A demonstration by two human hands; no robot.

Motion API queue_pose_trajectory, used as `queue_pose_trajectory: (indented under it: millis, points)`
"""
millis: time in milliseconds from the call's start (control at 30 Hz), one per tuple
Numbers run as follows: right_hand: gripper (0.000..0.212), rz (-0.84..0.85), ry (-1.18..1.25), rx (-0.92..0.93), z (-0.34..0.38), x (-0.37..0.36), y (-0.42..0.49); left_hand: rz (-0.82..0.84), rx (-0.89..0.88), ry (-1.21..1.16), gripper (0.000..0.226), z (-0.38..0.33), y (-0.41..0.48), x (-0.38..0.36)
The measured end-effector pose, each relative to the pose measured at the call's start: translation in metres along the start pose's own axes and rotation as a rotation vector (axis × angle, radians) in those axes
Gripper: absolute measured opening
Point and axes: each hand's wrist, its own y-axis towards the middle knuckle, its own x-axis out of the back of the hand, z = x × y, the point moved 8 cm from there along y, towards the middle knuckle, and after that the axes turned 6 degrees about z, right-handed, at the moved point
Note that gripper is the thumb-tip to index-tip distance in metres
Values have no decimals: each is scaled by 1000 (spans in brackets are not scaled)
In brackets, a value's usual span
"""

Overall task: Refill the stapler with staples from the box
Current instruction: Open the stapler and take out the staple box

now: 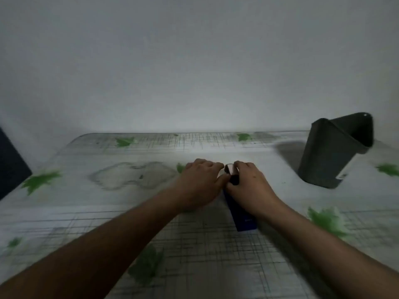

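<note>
Head view: my two hands meet over the far end of the stapler (pixel 243 214), a long dark-blue body lying flat on the table (pixel 216 255), with its near end pointing back towards me. My right hand (pixel 250 184) is curled round the stapler's dark far end, thumb on its left side and fingers bent over the top. My left hand (pixel 199 182) lies just left of the stapler with its fingers curled. Its thumb reaches across to touch the same dark end, but blur keeps me from telling whether that hand really holds anything. Just beyond the stapler's far end, between my fingertips, a small dark piece with a pale shiny face (pixel 229 168) stands up. I cannot tell whether it belongs to the stapler or is the box. Well to the right of the stapler and further back stands a dark grey bin (pixel 330 156), tilted in this wide view. Far to the stapler's left, at the table's edge, a dark panel (pixel 10 167) leans.
</note>
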Motion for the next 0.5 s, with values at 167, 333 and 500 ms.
queue_pose_trajectory:
  millis: [167, 333, 500]
  points:
    - [32, -12, -40, -25, -3, -6, -3, 140, -49, -77, 50, 4, -1, -17]
    - [20, -31, -91, 26, 4, -2, 3, 53, -99, -151, 38, 10, 1, -11]
    - [30, -19, -114, 116, 21, -3, 18, -145, -18, -208, 27, 35, 3, 9]
